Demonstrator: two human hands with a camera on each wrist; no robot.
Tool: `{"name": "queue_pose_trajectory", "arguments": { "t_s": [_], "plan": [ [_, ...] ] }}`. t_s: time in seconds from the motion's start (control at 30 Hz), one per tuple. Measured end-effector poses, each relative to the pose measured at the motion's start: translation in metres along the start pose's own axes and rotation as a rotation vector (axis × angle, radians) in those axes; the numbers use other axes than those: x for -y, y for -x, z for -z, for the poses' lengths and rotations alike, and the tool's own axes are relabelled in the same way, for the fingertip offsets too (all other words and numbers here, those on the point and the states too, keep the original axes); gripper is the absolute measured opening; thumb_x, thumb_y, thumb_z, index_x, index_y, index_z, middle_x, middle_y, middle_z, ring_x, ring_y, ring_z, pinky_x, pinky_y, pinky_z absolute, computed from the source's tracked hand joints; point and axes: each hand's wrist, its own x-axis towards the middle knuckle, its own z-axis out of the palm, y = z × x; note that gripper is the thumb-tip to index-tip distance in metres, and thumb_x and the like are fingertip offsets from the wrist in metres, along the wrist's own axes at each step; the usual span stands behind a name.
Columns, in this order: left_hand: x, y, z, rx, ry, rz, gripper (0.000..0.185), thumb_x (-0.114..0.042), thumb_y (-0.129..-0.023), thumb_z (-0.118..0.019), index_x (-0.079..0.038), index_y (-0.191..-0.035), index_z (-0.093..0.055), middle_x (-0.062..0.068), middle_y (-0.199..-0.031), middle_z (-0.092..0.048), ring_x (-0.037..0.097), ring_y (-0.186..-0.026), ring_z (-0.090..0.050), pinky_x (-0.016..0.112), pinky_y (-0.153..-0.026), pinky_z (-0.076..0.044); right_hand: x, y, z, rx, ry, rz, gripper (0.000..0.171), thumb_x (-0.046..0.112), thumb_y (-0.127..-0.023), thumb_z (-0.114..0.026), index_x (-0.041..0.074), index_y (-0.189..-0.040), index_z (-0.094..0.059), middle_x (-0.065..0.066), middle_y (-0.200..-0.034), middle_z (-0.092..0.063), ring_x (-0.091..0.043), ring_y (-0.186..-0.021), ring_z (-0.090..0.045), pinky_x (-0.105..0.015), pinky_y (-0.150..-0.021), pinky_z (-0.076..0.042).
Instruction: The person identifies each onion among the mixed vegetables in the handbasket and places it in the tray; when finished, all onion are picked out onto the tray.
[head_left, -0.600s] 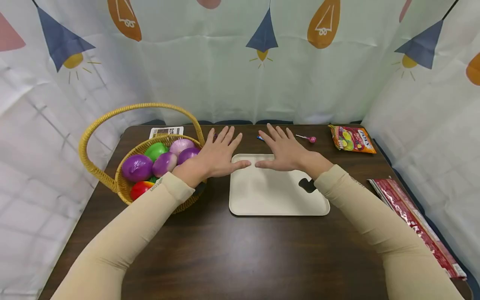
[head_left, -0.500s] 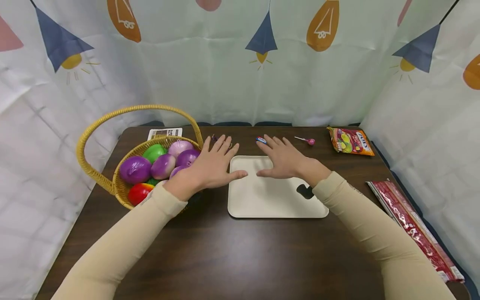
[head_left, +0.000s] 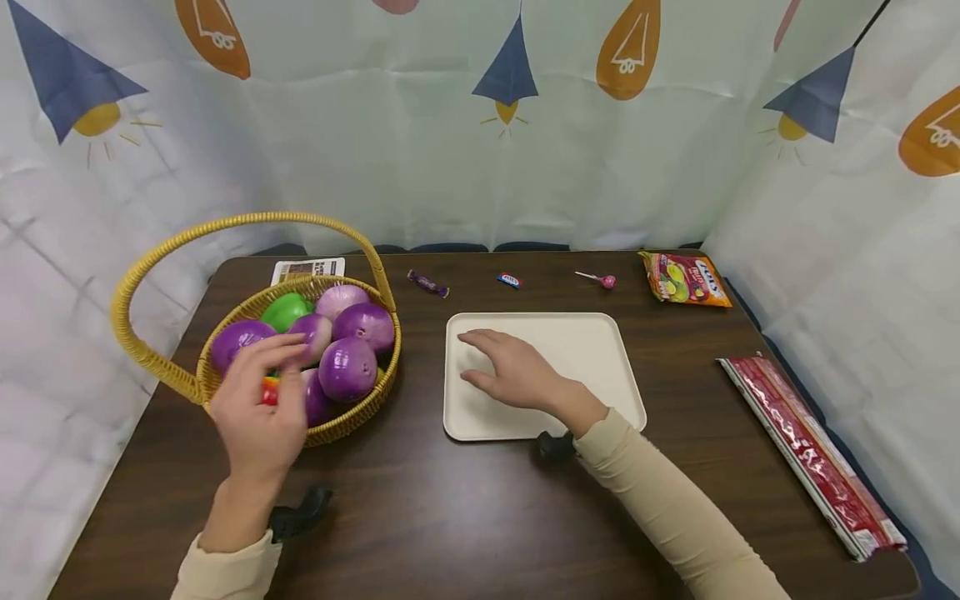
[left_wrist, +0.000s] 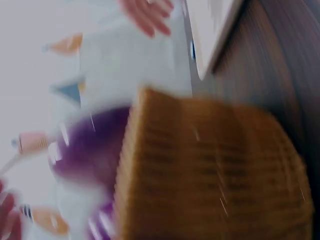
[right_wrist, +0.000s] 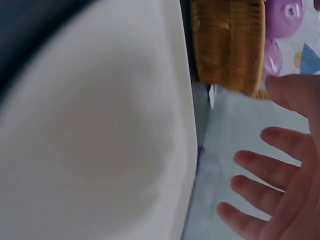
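Note:
My left hand hovers over the near left side of a yellow wicker basket. Its fingers are loosely bent and hold nothing visible. Purple onions, a green pepper and something red fill the basket. The hand partly hides them. Over a cream tray is my right hand, its fingers spread and relaxed in the right wrist view. The left wrist view is blurred; the basket's wall takes up much of it.
Behind the tray lie a purple wrapped candy, a small blue-wrapped candy and a lollipop. An orange candy bag sits at the back right. A long red package lies along the right edge. A printed card is behind the basket.
Both hands were held out flat side by side at the tray's far edge. The left hand has moved left and back to the basket; the right has drawn nearer and lower over the tray.

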Motion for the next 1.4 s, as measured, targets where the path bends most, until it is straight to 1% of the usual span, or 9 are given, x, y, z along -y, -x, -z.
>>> {"name": "queue_pose_trajectory", "arguments": {
  "t_s": [0.1, 0.17, 0.27, 0.4, 0.5, 0.67, 1.0, 1.2, 1.4],
  "plan": [
    [0.012, -0.003, 0.017, -0.362, -0.093, 0.015, 0.018, -0.003, -0.079, -0.055, 0.014, -0.078, -0.061, 0.011, -0.083, -0.065, 0.012, -0.089, -0.056, 0.023, -0.091, -0.038, 0.018, -0.009, -0.014, -0.069, -0.076, 0.039, 0.053, 0.034, -0.095, -0.061, 0.012, -0.142, -0.048, -0.004, -0.142, -0.052, -0.017, -0.133, -0.046, -0.034, -0.109, -0.036],
    [0.024, -0.003, 0.027, -0.482, -0.164, 0.09, 0.016, -0.003, -0.075, -0.053, 0.011, -0.082, -0.056, 0.003, -0.093, -0.057, 0.011, -0.096, -0.048, 0.024, -0.089, -0.03, 0.031, -0.015, -0.022, -0.134, -0.095, 0.088, 0.053, 0.031, -0.095, -0.062, 0.011, -0.141, -0.049, -0.004, -0.14, -0.053, -0.017, -0.131, -0.048, -0.032, -0.108, -0.037],
    [0.049, 0.002, 0.041, -0.488, -0.151, 0.318, 0.029, -0.002, -0.076, -0.051, 0.0, -0.105, -0.049, -0.003, -0.111, -0.044, 0.013, -0.109, -0.038, 0.025, -0.092, -0.024, 0.052, -0.025, -0.035, -0.21, -0.055, 0.171, 0.056, 0.033, -0.094, -0.062, 0.011, -0.143, -0.047, -0.006, -0.14, -0.051, -0.018, -0.13, -0.048, -0.031, -0.109, -0.036],
    [0.082, 0.013, 0.054, -0.47, 0.165, 0.87, 0.035, 0.0, -0.085, -0.062, -0.007, -0.117, -0.049, 0.002, -0.12, -0.046, 0.013, -0.115, -0.043, 0.016, -0.098, -0.033, 0.081, -0.039, -0.051, -0.249, -0.003, 0.252, 0.068, 0.042, -0.092, -0.062, 0.011, -0.148, -0.037, -0.007, -0.144, -0.045, -0.018, -0.133, -0.043, -0.029, -0.114, -0.028],
    [0.098, 0.026, 0.064, -0.46, 0.3, 1.123, 0.027, -0.002, -0.091, -0.062, -0.012, -0.115, -0.054, 0.001, -0.118, -0.05, 0.014, -0.112, -0.049, 0.02, -0.097, -0.043, 0.099, -0.048, -0.061, -0.241, -0.032, 0.234, 0.078, 0.047, -0.089, -0.065, 0.012, -0.15, -0.031, -0.007, -0.147, -0.039, -0.017, -0.134, -0.04, -0.028, -0.114, -0.026],
    [0.107, 0.047, 0.067, -0.416, 0.292, 1.079, 0.022, 0.003, -0.091, -0.06, -0.011, -0.108, -0.058, 0.002, -0.111, -0.056, 0.013, -0.106, -0.051, 0.015, -0.085, -0.044, 0.113, -0.056, -0.071, -0.254, -0.087, 0.153, 0.089, 0.052, -0.082, -0.071, 0.011, -0.15, -0.03, -0.005, -0.148, -0.038, -0.015, -0.134, -0.04, -0.032, -0.112, -0.031],
    [0.119, 0.042, 0.055, -0.446, 0.343, 0.864, 0.024, 0.01, -0.085, -0.064, 0.0, -0.107, -0.065, 0.007, -0.099, -0.064, 0.017, -0.089, -0.056, 0.017, -0.078, -0.049, 0.109, -0.066, -0.065, -0.302, -0.245, 0.152, 0.089, 0.037, -0.078, -0.079, 0.017, -0.15, -0.031, -0.004, -0.145, -0.037, -0.013, -0.128, -0.045, -0.025, -0.106, -0.038],
    [0.12, 0.046, 0.053, -0.437, 0.323, 0.852, 0.024, 0.01, -0.086, -0.063, 0.001, -0.108, -0.065, 0.006, -0.099, -0.065, 0.017, -0.092, -0.057, 0.018, -0.08, -0.047, 0.08, -0.049, -0.051, -0.439, -0.521, 0.127, 0.079, 0.02, -0.072, -0.079, 0.012, -0.139, -0.037, -0.01, -0.141, -0.034, -0.019, -0.124, -0.045, -0.03, -0.099, -0.045],
    [0.12, 0.043, 0.056, -0.456, 0.318, 0.836, 0.023, 0.011, -0.085, -0.062, 0.003, -0.107, -0.065, 0.007, -0.098, -0.065, 0.018, -0.094, -0.057, 0.02, -0.08, -0.047, 0.032, -0.037, -0.037, -0.436, -0.761, -0.1, 0.076, 0.015, -0.074, -0.082, 0.009, -0.136, -0.04, -0.01, -0.135, -0.037, -0.023, -0.118, -0.047, -0.043, -0.095, -0.049]
  ]
}}
